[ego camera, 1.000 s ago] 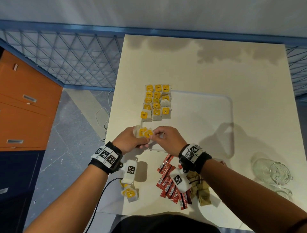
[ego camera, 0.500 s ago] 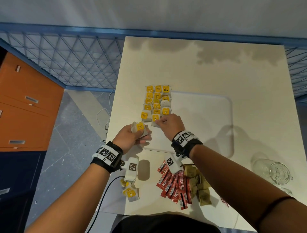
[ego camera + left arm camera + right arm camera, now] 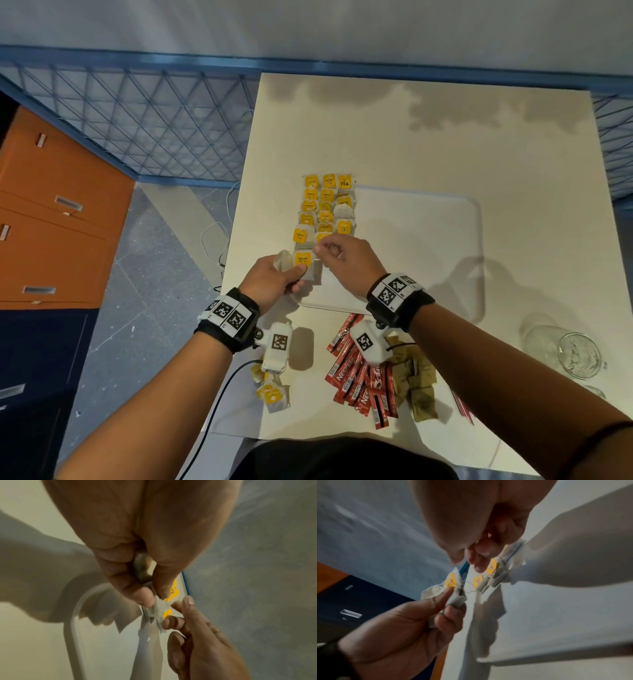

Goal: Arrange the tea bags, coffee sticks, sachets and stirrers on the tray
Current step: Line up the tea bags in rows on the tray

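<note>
My left hand [image 3: 299, 278] pinches a white tea bag with a yellow tag [image 3: 303, 259] over the near left corner of the white tray [image 3: 411, 246]. More white bag paper bunches behind the tag. In the left wrist view thumb and finger of the left hand [image 3: 154, 599] squeeze the bag [image 3: 159, 605]. My right hand [image 3: 320, 247] hovers just right of it with loosely curled fingers. In the right wrist view nothing shows between the fingers of the right hand [image 3: 469, 561]. Three rows of tea bags [image 3: 325, 209] lie along the tray's left side.
Red coffee sticks [image 3: 356, 380] and brown sachets [image 3: 416, 383] lie heaped on the table near me. Loose tea bags [image 3: 272, 394] sit at the near left edge. A glass jar [image 3: 568, 349] lies on its side at the right. The table's left edge drops to the floor.
My right hand took a tea bag from the left hand, set it at the near end of the rows, and has drawn back beside the left hand, which still holds a bag.
</note>
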Demonstrator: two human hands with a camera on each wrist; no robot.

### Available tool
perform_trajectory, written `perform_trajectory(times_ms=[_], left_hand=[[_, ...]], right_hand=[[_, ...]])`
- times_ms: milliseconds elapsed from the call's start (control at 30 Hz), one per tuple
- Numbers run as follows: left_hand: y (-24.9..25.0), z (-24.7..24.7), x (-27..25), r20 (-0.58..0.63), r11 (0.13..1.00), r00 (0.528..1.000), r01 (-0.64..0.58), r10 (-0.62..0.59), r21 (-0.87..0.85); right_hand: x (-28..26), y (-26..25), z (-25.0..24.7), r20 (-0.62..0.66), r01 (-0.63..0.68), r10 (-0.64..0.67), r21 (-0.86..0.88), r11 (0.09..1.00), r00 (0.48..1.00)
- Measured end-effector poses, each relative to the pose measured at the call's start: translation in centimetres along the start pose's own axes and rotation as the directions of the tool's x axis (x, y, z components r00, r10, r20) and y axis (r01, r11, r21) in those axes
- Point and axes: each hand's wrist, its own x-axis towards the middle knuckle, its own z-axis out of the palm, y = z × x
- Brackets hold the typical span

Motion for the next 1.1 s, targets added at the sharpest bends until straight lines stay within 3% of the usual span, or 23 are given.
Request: perform_trajectory(times_ms=[133, 300, 467, 667, 833, 1100], left_hand=[[0.1, 0.3, 0.1, 0.022, 0.999, 1.0, -0.015, 0.014, 0.039], [0.2, 0.9, -0.3, 0.056, 1.0, 0.998, -0.012, 0.013, -0.016], [0.1, 1.4, -0.4, 0.064, 0.996, 0.998, 0.024, -0.019, -0.081], [0.5, 1.4, -0.6, 0.01, 0.999, 1.0, 0.019, -0.018, -0.041], [0.7, 1.6, -0.6, 0.084, 0.998, 0.996, 0.032, -0.027, -0.058], [0.5, 1.6, -0.4, 0.237, 0.916, 0.962, 0.216, -0.139, -0.338]], right_hand=[[-1.6, -0.4, 0.2, 0.09, 0.014, -0.029, 0.161, 0.987, 0.996], [-1.8, 0.9, 1.5, 0.013, -0.031, 0.029, 0.238, 0.971, 1.0], [-2.4, 1.3, 1.1, 0.026, -0.07, 0.066, 0.254, 0.965, 0.997], [-1.0, 3.2, -1.4, -0.013, -0.029, 0.029, 0.001, 1.0, 0.999], [0.6, 3.2, -3.2, -0.055, 0.003, -0.011, -0.136, 0.991, 0.998], [2.2, 3.4, -3.0, -0.077, -0.001, -0.029, -0.369, 0.929, 0.997]])
